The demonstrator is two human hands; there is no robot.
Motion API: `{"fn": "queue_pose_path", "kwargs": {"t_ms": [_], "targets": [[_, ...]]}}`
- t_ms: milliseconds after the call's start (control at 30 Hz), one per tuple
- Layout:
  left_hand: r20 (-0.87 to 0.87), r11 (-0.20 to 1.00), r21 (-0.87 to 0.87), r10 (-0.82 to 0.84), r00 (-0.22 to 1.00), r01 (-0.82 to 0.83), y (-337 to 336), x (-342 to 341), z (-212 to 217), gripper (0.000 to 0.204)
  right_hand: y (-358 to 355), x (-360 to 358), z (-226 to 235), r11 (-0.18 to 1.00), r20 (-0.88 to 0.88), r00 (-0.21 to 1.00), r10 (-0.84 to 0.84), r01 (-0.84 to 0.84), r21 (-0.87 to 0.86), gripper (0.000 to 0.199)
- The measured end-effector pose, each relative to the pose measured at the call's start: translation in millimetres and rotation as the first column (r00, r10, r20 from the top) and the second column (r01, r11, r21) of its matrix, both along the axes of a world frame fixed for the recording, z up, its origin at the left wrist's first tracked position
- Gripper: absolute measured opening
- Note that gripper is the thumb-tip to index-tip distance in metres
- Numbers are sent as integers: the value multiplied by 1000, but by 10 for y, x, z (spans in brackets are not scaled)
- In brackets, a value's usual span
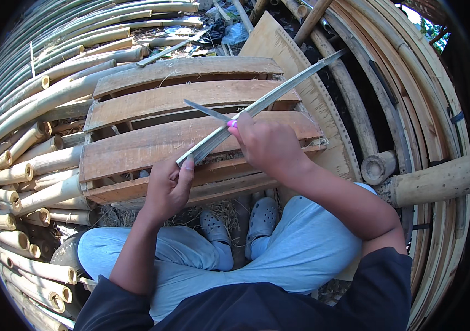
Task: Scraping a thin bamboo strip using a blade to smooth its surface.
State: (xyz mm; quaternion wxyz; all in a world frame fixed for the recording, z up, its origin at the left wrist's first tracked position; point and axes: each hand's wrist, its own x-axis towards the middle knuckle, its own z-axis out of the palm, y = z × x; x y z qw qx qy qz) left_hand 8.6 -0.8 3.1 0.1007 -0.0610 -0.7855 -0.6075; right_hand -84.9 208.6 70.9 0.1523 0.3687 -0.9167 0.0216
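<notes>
Left hand (168,185) grips the long pale split-bamboo strip (257,107); right hand (265,140), clasping a thin grey knife blade (206,110), risks slipping toward the fingers.

Sunlit outdoor work area: a weathered wooden pallet (191,118) of rough planks sits on ground strewn with dry straw (218,212). Cut bamboo poles (31,182) are stacked along the left, their hollow ends facing in. Curved bamboo strips (411,94) arc down the right side. Beyond the pallet lies what looks like scattered plastic litter (229,30).
</notes>
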Motion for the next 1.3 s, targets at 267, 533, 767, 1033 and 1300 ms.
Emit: {"fn": "queue_pose_path", "kwargs": {"t_ms": [267, 533, 767, 1033, 1300], "targets": [[19, 995, -101, -4, 1000, 6, 21, -4, -1, 27, 17, 73, 81, 997, 86, 994, -71, 70, 16, 31], [-83, 994, -105, -17, 996, 8, 38, -21, -14, 26, 83, 99, 48, 998, 32, 999, -33, 32, 55, 28], [-81, 995, -97, -33, 996, 25, 51, 12, -35, 26, 388, -360, 122, 948, -102, 954, -284, 295, 122, 33], [-27, 994, -111, -17, 999, 14, 51, -19, -13, 25, 494, -438, 63, 992, 17, 992, -123, 122, 4, 27], [-63, 996, -85, -41, 997, 35, 36, -36, -92, 25, 724, -540, 83, 994, 55, 992, -111, 110, 6, 23]]}}
